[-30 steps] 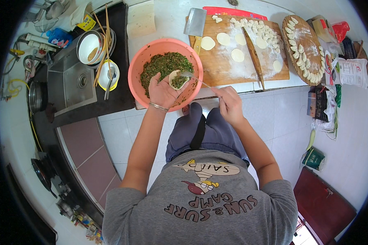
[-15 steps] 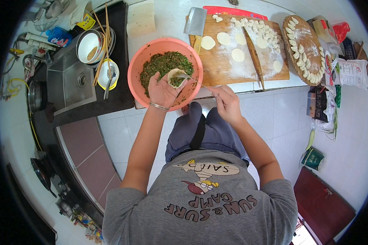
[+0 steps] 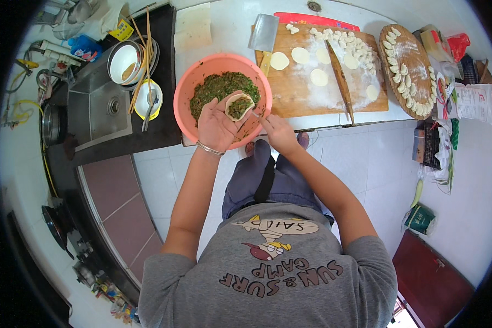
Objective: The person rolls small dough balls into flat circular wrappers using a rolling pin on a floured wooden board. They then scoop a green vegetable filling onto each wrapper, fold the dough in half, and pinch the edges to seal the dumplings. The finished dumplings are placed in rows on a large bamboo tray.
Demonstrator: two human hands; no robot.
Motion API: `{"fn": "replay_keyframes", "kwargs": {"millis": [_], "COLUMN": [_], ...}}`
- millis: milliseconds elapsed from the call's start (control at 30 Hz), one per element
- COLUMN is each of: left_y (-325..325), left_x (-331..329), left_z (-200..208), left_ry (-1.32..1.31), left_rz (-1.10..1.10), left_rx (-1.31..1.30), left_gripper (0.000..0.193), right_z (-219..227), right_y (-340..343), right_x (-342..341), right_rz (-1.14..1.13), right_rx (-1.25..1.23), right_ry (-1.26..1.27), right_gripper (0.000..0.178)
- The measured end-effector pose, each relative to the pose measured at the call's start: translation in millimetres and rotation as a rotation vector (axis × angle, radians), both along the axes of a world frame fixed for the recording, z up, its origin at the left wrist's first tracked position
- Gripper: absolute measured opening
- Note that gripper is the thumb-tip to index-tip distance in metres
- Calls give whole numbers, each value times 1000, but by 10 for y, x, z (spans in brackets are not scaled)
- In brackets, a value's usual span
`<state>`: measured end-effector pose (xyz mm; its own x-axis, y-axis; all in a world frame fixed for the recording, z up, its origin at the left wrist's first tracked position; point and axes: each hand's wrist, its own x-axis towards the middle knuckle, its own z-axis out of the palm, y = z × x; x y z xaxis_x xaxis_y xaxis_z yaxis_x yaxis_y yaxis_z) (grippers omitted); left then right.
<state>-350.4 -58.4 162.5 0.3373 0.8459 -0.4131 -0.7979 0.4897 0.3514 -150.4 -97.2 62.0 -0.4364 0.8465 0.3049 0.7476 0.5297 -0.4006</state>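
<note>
Over the pink basin (image 3: 181,104), my left hand (image 3: 215,129) lies palm up and cups a round dumpling wrapper (image 3: 229,101) on its fingers. A mound of green filling (image 3: 239,109) sits in that wrapper. Just to the right, my right hand (image 3: 280,134) is closed on the thin handle of a metal spoon (image 3: 256,114), whose head is hidden at the wrapper's edge. More chopped green filling (image 3: 216,87) spreads through the basin below both hands. Flat wrappers (image 3: 300,55) lie on the floured wooden board (image 3: 290,98) beside the basin.
A rolling pin (image 3: 340,82) and dough pieces (image 3: 351,42) rest on the board; a cleaver (image 3: 264,34) lies at its left edge. Folded dumplings (image 3: 403,71) ring a round tray (image 3: 418,57). Left of the basin are bowls (image 3: 123,61), chopsticks (image 3: 142,68) and a sink (image 3: 95,104).
My right hand has moved left, closer to the basin, with the spoon. The wrapper now shows a larger mound of filling, and the spoon's head has left its middle.
</note>
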Motion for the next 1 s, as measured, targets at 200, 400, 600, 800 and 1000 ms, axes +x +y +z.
{"fn": "replay_keyframes", "kwargs": {"millis": [200,400,600,800,1000], "left_y": [-6,22,35,17,83], "left_x": [214,547,1149,1751,2256], "left_z": [121,191,417,441,581], "left_ry": [-17,-186,-197,87,312], "left_rz": [-19,-171,-337,-481,-554], "left_rx": [1,32,15,168,269], "left_gripper": [54,58,55,37,36], "right_z": [355,1198,1599,1713,1760], "right_y": [7,112,117,89,89], "right_x": [123,603,1103,1636,2090], "right_rz": [-74,-73,73,86,18], "right_rx": [-77,61,211,232,142], "right_ry": [173,483,295,265,364], "right_gripper": [30,28,22,15,15]}}
